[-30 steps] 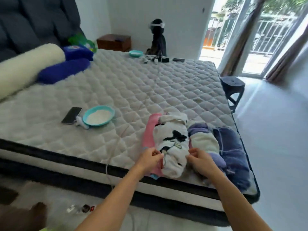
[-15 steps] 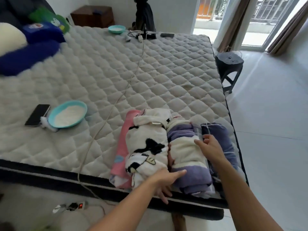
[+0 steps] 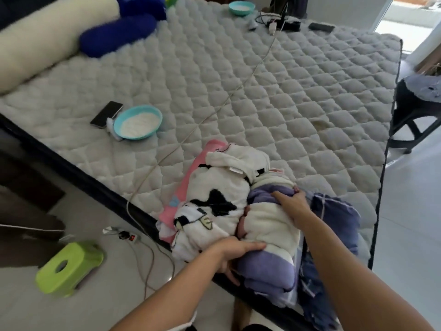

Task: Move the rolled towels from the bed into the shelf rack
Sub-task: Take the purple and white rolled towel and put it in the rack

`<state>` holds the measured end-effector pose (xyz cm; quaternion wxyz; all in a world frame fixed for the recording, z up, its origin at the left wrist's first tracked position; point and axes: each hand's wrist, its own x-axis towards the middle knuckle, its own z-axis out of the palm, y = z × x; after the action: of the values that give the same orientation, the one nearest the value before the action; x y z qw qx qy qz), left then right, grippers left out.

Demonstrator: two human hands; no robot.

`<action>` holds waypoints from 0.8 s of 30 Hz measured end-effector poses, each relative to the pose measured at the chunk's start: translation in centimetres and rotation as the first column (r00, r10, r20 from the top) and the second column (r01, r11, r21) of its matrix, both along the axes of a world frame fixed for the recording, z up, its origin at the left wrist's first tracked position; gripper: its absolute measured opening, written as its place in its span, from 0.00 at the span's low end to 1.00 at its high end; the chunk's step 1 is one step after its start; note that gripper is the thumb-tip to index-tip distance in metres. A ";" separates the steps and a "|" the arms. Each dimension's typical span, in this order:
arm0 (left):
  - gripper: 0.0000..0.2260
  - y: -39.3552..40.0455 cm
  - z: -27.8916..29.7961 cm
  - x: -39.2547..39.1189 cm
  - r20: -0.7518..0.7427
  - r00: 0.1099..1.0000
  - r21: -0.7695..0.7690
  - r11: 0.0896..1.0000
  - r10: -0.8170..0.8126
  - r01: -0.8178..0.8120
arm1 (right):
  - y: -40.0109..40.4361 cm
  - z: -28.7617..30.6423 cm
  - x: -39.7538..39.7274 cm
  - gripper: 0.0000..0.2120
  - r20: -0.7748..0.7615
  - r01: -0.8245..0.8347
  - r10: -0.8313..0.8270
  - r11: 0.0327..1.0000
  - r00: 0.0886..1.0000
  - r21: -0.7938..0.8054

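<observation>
Several rolled towels lie side by side at the near corner of the bed (image 3: 238,80). From the left: a pink towel (image 3: 188,185), a white towel with black patches (image 3: 214,187), a purple and white towel (image 3: 269,223), and a dark blue towel (image 3: 338,218). My left hand (image 3: 232,255) grips the near end of the purple and white towel. My right hand (image 3: 292,201) presses on its far end, fingers curled over the purple part. No shelf rack is in view.
A teal bowl of white powder (image 3: 138,122) and a black phone (image 3: 106,111) lie on the mattress at left. A white cable (image 3: 214,108) runs across the bed to a power strip (image 3: 126,235) on the floor. A green stool (image 3: 69,267) stands at left, a dark stool (image 3: 420,101) at right.
Both hands left the white and black towel and moved right onto the purple and white towel, taking hold of its two ends. The view dropped closer to the bed corner.
</observation>
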<state>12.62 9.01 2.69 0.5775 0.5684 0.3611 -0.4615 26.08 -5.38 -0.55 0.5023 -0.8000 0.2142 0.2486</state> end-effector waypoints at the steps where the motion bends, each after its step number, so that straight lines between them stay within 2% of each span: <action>1: 0.28 -0.1 0.2 -0.1 0.009 1.000 0.006 1.000 0.008 -0.008 | -0.2 0.0 0.2 0.41 -0.010 -0.002 0.002 1.000 1.000 -0.004; 3: 0.25 -0.4 0.6 -0.3 0.025 0.999 0.019 0.999 0.026 -0.027 | -0.6 0.0 0.1 0.41 -0.028 0.010 -0.010 1.000 1.000 0.011; 6: 0.31 -0.8 1.1 -0.6 0.073 0.997 0.050 0.998 0.041 -0.044 | -1.1 0.0 -0.6 0.41 -0.009 0.036 -0.035 0.997 0.999 0.074; 11: 0.35 -1.2 2.8 -1.4 0.177 0.984 0.068 0.997 0.022 -0.035 | -2.1 2.6 -3.0 0.37 0.095 0.148 -0.163 0.979 0.982 0.141; 14: 0.32 -0.5 5.0 -2.3 0.281 0.960 0.072 0.997 0.013 -0.034 | -1.6 6.1 -4.1 0.34 0.229 0.139 -0.181 0.973 0.957 0.186; 18: 0.21 2.2 8.4 -4.1 0.454 0.882 0.012 0.989 0.124 -0.145 | 2.3 12.9 -5.2 0.31 0.459 0.023 -0.116 0.979 0.881 0.203; 21: 0.24 5.8 10.5 -6.6 0.564 0.798 0.004 0.965 0.214 -0.262 | 7.2 16.9 -6.8 0.31 0.575 -0.100 -0.045 0.971 0.817 0.218; 24: 0.28 10.6 11.8 -11.1 0.625 0.693 -0.017 0.893 0.360 -0.449 | 13.7 18.9 -9.9 0.27 0.640 -0.249 0.043 0.940 0.767 0.234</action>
<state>1.51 19.61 14.51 0.7096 0.6310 0.3013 -0.0870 16.18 8.34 18.36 0.6410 -0.7635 -0.0697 0.0374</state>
